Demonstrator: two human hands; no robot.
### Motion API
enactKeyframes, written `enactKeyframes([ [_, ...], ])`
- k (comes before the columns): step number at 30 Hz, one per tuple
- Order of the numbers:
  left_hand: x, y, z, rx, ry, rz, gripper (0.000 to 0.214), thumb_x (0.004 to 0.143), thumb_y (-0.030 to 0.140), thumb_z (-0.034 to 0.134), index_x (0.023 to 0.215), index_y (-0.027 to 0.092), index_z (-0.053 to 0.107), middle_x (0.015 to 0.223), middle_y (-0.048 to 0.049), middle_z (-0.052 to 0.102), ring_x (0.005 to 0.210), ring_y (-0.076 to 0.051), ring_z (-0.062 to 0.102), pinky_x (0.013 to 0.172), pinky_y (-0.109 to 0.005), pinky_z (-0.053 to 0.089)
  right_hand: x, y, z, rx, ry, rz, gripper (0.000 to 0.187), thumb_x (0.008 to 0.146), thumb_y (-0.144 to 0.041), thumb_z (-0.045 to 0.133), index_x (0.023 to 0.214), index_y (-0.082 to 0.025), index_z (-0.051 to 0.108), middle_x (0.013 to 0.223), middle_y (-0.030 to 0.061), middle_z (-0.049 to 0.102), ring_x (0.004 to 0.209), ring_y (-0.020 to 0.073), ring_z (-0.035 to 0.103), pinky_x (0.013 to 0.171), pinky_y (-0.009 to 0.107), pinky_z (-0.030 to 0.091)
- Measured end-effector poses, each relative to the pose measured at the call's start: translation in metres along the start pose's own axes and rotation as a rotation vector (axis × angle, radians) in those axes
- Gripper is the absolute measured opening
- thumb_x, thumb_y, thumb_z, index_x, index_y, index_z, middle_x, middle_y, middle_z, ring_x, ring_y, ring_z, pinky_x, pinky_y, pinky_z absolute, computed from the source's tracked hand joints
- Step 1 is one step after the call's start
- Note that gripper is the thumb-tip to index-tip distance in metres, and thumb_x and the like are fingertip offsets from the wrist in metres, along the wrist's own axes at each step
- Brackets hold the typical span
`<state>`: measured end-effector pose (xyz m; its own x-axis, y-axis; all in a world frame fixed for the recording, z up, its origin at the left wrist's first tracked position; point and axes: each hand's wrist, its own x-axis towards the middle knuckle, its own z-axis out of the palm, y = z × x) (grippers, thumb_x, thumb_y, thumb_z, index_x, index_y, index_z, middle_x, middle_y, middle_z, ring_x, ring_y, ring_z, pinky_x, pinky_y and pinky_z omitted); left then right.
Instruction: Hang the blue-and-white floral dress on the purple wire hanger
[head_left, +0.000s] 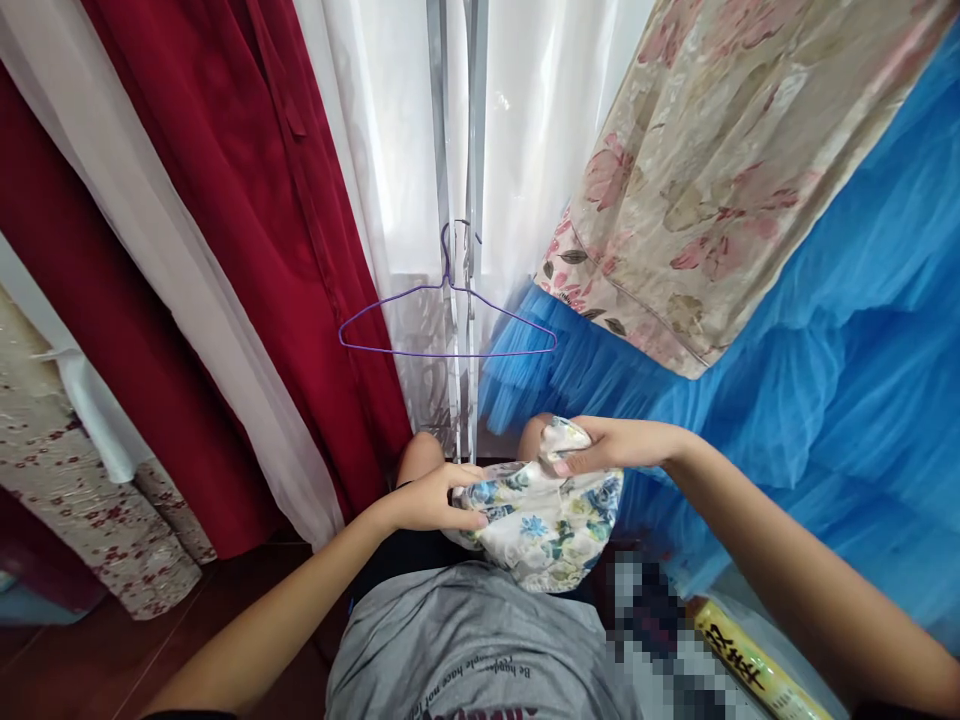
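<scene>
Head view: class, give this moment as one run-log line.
left hand: pinching floral cloth; right hand: gripping its bunched top; purple hanger: in front of metal poles; blue fabric: at right

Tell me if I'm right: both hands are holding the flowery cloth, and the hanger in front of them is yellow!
Not quite: the hanger is purple, not yellow, as the head view shows. The rest is right: the left hand and the right hand both hold the flowery cloth, with the hanger in front of them.
</scene>
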<state>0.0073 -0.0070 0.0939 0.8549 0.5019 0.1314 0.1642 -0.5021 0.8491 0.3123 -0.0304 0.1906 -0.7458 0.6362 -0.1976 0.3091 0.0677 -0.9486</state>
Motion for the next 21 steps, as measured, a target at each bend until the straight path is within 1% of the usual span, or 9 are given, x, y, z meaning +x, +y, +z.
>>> enactKeyframes([
  [3,-0.003,0.01,-0.011,-0.13,0.053,-0.08,0.033,0.084,0.04,0.073,0.104,0.014,0.073,0.094,-0.0061,0.071,0.084,-0.021,0.063,0.076,-0.029,0.05,-0.006,-0.001,-0.004,-0.043,-0.152,0.078,0.026,0.081,-0.034,0.08,0.095,-0.011,0.077,0.087,0.0054,0.075,0.081,0.0181,0.068,0.077,0.028,0.055],
  [5,-0.003,0.014,-0.015,-0.101,0.117,-0.084,0.032,0.088,0.041,0.068,0.105,0.014,0.073,0.097,-0.0059,0.072,0.086,-0.021,0.063,0.076,-0.028,0.049,-0.009,0.001,-0.003,0.019,-0.098,0.097,0.024,0.077,-0.031,0.081,0.091,-0.011,0.078,0.085,0.006,0.075,0.078,0.019,0.068,0.074,0.029,0.056],
  [7,-0.001,0.014,-0.016,0.016,0.137,-0.065,0.03,0.092,0.042,0.064,0.102,0.016,0.073,0.094,-0.0046,0.072,0.084,-0.02,0.062,0.075,-0.027,0.047,-0.012,0.003,-0.004,0.154,0.108,0.074,0.021,0.068,-0.026,0.081,0.084,-0.014,0.076,0.081,0.0056,0.074,0.073,0.0197,0.067,0.069,0.029,0.055],
  [10,0.0,0.005,-0.014,0.204,0.098,-0.08,0.028,0.094,0.042,0.06,0.092,0.016,0.072,0.078,-0.0005,0.066,0.072,-0.016,0.056,0.066,-0.024,0.041,-0.015,0.007,-0.015,0.38,0.469,-0.009,0.016,0.057,-0.022,0.073,0.071,-0.016,0.071,0.067,0.0042,0.068,0.06,0.0188,0.062,0.057,0.029,0.051],
  [12,0.0,-0.004,-0.014,0.294,0.091,-0.097,0.027,0.094,0.041,0.06,0.086,0.017,0.069,0.071,0.0015,0.061,0.067,-0.014,0.052,0.062,-0.024,0.036,-0.014,0.011,-0.031,0.41,0.668,-0.076,0.012,0.054,-0.023,0.07,0.065,-0.017,0.067,0.06,0.0032,0.063,0.053,0.0174,0.058,0.052,0.029,0.047],
  [14,-0.001,-0.011,-0.017,0.328,0.139,-0.11,0.03,0.095,0.043,0.059,0.082,0.017,0.066,0.069,0.0021,0.057,0.065,-0.013,0.049,0.061,-0.024,0.034,-0.011,0.015,-0.055,0.347,0.832,-0.113,0.013,0.052,-0.022,0.07,0.064,-0.017,0.067,0.059,0.0033,0.063,0.052,0.0176,0.057,0.051,0.029,0.045],
  [17,0.0,-0.008,-0.025,0.332,0.297,-0.107,0.037,0.096,0.047,0.057,0.076,0.017,0.061,0.07,0.0023,0.055,0.066,-0.013,0.047,0.061,-0.024,0.034,0.004,0.02,-0.094,0.242,0.993,-0.116,0.016,0.048,-0.02,0.07,0.063,-0.016,0.066,0.058,0.003,0.064,0.051,0.0179,0.057,0.049,0.029,0.043],
  [19,0.002,0.004,-0.032,0.368,0.391,-0.076,0.037,0.096,0.047,0.058,0.074,0.017,0.059,0.071,0.0023,0.054,0.069,-0.014,0.048,0.064,-0.025,0.035,0.022,0.02,-0.118,0.223,1.032,-0.113,0.015,0.049,-0.022,0.068,0.064,-0.017,0.065,0.056,0.0022,0.063,0.049,0.0169,0.054,0.047,0.029,0.041],
  [21,0.005,0.021,-0.036,0.4,0.439,-0.04,0.034,0.096,0.046,0.059,0.076,0.018,0.06,0.074,0.0018,0.056,0.073,-0.015,0.051,0.069,-0.025,0.038,0.046,0.014,-0.14,0.232,1.031,-0.096,0.012,0.054,-0.025,0.066,0.063,-0.017,0.062,0.053,0.0016,0.061,0.046,0.0164,0.052,0.046,0.029,0.041],
])
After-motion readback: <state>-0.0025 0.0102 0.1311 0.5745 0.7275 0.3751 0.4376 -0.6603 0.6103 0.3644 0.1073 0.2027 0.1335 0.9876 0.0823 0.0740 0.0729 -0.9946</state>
